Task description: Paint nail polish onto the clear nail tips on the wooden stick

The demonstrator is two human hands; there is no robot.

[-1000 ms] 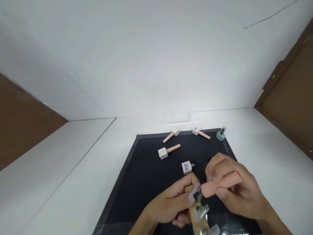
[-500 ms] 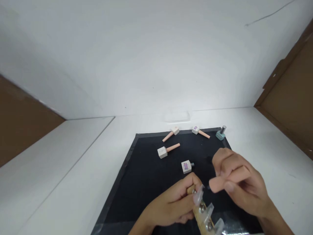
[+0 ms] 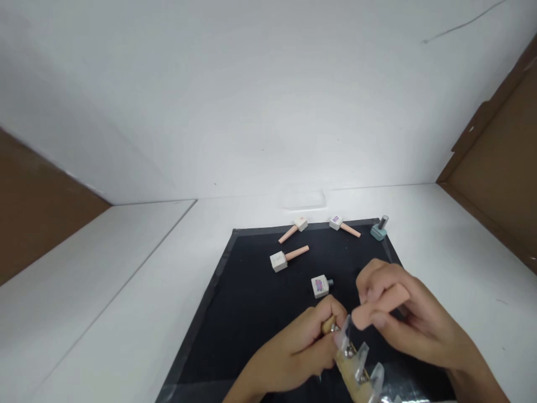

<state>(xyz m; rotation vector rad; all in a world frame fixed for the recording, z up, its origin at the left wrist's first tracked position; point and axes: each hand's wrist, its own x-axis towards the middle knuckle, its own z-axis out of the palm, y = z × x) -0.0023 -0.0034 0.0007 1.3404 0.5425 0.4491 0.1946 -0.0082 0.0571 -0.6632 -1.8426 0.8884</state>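
My left hand [image 3: 296, 352] is closed around a wooden nail-tip holder [image 3: 351, 374] with several clear false nails [image 3: 361, 358] standing up from metal mounts. My right hand [image 3: 423, 322] pinches the peach cap of a nail polish brush [image 3: 380, 306]. Its lower end is right at the uppermost false nail [image 3: 345, 330]; the bristles are hard to make out, so contact is unclear. Just beyond my left fingers, an uncapped white nail polish bottle [image 3: 320, 286] with a purple picture lies on its side, its neck pointing right.
On the black mat [image 3: 247, 302] lie three capped white polish bottles, one at centre left [image 3: 279, 261], two at the back [image 3: 301, 224] [image 3: 336, 223]. A teal polish bottle [image 3: 378, 232] stands at the back right corner. Behind the mat is a clear plastic tray [image 3: 304, 200].
My right hand has moved slightly left, bringing the brush up to the uppermost false nail. The holder has turned a little in my left hand.
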